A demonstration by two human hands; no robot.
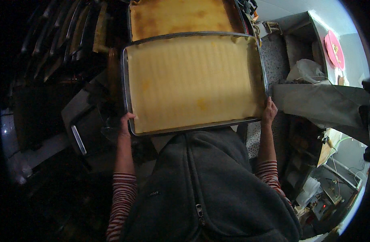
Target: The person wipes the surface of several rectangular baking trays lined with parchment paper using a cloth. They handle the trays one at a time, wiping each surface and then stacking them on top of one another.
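In front of my body I hold a large rectangular metal baking tray (124,69). A flat, pale golden sheet of sponge cake (194,81) lines it nearly edge to edge, with a few darker yellow spots. My left hand (126,122) grips the tray at its near left corner, thumb over the rim. On the right side, near the other close corner, my right hand (269,112) clasps the rim. Most of my fingers are hidden beneath the tray. Just beyond lies a second tray with a browner baked sheet (185,18), its near edge overlapped by the held tray.
At the far left stands a dark rack with several slanted bars or tray edges (64,33). A dark cabinet with a light handle (78,139) is below it. To the right are a pink plate (335,50) on a ledge, a plastic bag (306,71) and a grey covered surface (321,103).
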